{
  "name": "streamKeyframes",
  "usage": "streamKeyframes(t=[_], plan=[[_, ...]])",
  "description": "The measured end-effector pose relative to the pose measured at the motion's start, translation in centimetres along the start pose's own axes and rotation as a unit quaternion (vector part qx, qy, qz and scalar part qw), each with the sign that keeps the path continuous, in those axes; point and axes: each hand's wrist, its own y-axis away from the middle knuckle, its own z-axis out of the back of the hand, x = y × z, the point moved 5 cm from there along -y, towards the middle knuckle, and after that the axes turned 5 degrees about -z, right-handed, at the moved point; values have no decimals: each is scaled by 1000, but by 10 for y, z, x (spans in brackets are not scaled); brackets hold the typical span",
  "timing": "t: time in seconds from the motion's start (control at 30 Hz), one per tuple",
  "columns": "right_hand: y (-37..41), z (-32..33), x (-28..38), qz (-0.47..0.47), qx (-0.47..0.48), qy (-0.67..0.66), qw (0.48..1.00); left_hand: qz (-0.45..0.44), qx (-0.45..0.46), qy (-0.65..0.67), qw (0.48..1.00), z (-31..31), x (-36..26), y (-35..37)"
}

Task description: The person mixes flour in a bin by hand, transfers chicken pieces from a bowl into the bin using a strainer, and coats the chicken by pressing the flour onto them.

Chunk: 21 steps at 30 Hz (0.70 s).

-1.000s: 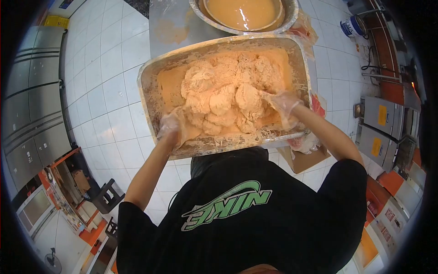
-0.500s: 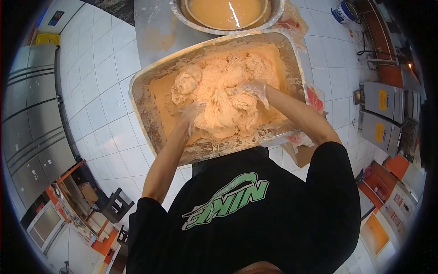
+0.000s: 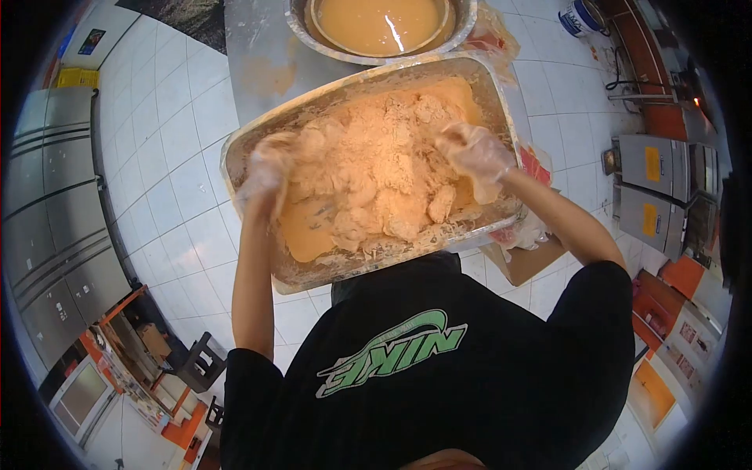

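In the head view, a large rectangular metal tub [image 3: 368,276] holds orange-tinted flour [image 3: 305,235] and a heap of flour-coated pieces [image 3: 384,172], whose kind I cannot make out. My left hand [image 3: 268,166], in a clear floury glove, is over the tub's left side, beside the heap. On the right, my right hand [image 3: 476,153], gloved likewise, is over the heap's edge near the tub's right wall. The fingers of both hands look curled but are smeared by motion. Whether they hold any pieces cannot be seen.
A round metal basin [image 3: 301,35] with orange liquid stands behind the tub on a metal table [image 3: 254,59]. Plastic bags [image 3: 536,164] lie by the tub's right side, above a cardboard box [image 3: 529,262]. Steel refrigerators [image 3: 55,188] line the left; a bucket [image 3: 580,17] stands far right.
Both hands have come out of the middle of the heap and moved apart, left hand to the left, right hand to the right. The heap is now flatter and more spread, its surface blurred.
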Motion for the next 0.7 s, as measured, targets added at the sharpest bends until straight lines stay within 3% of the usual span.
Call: streamKeyframes(t=[0.1,0.2,0.23,0.27,0.3,0.33,0.4,0.43,0.47,0.5,0.57,0.6,0.63,0.67,0.7], plan=[[-61,-20,-91,-113,79,20,990,-51,-72,-1,996,37,22,-39],[-28,-33,-62,-228,98,-299,921,-49,-83,-30,995,37,31,-69],[-49,-50,-68,-162,168,-374,897,-42,-67,-54,995,31,31,-81],[-53,-55,-59,-157,177,-304,923,-33,-50,-78,995,24,33,-97],[-79,-79,-49,23,135,-230,964,-30,-36,-96,994,16,35,-106],[-99,-100,-40,191,50,-146,969,-17,-14,-109,994,6,41,-113],[-111,-127,-29,338,58,-178,922,13,38,-128,991,-23,58,-113],[-123,-127,-44,150,205,-302,919,29,66,-123,990,-36,68,-107],[-116,-127,-48,-49,337,-402,850,44,94,-114,988,-50,78,-99],[-112,-120,-48,-16,298,-412,861,58,118,-106,986,-64,88,-89],[-104,-100,-31,71,265,-279,920,55,138,-92,985,-82,98,-73],[-93,-92,-14,113,249,-140,952,51,144,-85,985,-87,98,-66],[-81,-85,4,155,226,2,962,40,136,-89,986,-88,97,-60],[-68,-81,27,192,192,212,939,24,128,-97,987,-86,92,-52],[-69,-80,30,193,156,241,938,11,119,-104,987,-83,88,-48]])
